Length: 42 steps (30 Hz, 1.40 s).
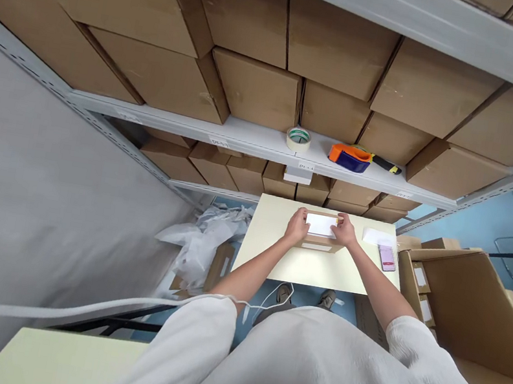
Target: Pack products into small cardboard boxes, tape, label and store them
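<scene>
On the pale table [259, 251] stands a small brown cardboard box [317, 239] with a white label [321, 224] on its top and another on its near side. My left hand [297, 226] closes on the box's left edge, its thumb at the label's side. At the right edge my right hand [344, 231] grips in the same way, thumb on top by the label's corner. The fingers behind the box are partly hidden. To the right lie a phone [386, 257] with a lit screen and a white stack or packet [377, 236].
Shelves full of cartons [254, 90] rise ahead. The shelf edge holds a tape roll [298, 140], an orange and blue tape dispenser [349, 158] and a black-yellow cutter [386, 165]. A large open carton [487, 309] stands at right, plastic wrapping [203, 242] at left. A white cable [69, 309] crosses low left.
</scene>
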Each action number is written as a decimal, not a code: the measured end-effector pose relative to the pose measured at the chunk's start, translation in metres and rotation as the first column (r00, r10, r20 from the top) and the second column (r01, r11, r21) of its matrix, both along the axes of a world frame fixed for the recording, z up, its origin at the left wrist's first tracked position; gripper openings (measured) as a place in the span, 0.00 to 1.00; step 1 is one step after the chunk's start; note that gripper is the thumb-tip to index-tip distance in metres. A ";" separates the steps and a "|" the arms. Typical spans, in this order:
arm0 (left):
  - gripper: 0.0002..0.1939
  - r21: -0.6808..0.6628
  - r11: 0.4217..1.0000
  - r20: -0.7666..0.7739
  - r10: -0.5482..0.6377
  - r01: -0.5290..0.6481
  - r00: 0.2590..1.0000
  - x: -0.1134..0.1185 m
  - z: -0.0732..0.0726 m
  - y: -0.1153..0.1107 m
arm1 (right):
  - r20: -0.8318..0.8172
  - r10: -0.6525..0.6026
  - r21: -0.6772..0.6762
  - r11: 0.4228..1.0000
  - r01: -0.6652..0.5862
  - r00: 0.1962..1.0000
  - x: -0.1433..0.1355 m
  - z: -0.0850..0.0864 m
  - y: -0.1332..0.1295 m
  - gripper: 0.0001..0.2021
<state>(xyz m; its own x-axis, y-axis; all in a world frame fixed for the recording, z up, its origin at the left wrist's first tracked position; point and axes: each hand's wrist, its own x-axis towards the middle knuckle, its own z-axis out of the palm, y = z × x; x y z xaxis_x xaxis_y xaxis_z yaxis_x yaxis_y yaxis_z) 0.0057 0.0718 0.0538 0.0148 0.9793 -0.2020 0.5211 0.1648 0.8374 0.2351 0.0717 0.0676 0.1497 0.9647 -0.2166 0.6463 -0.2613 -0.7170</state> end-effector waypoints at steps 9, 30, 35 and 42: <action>0.28 0.049 0.990 -0.164 -0.123 0.133 0.979 0.006 0.009 -0.005 | 0.093 0.044 0.049 0.998 -0.049 0.995 0.001 -0.010 -0.003 0.29; 0.30 0.040 0.943 -0.446 -0.280 0.331 0.850 0.010 0.019 -0.012 | 0.342 0.191 0.000 0.979 -0.203 0.920 -0.007 -0.010 -0.014 0.30; 0.28 0.148 0.909 -0.478 -0.279 0.389 0.833 0.005 0.016 -0.016 | 0.490 0.252 0.040 0.950 -0.310 0.835 -0.016 -0.005 -0.027 0.23; 0.35 0.134 0.813 -0.448 -0.460 0.566 0.767 -0.008 -0.002 -0.029 | 0.471 0.480 -0.026 0.846 -0.532 0.740 -0.025 -0.023 -0.057 0.36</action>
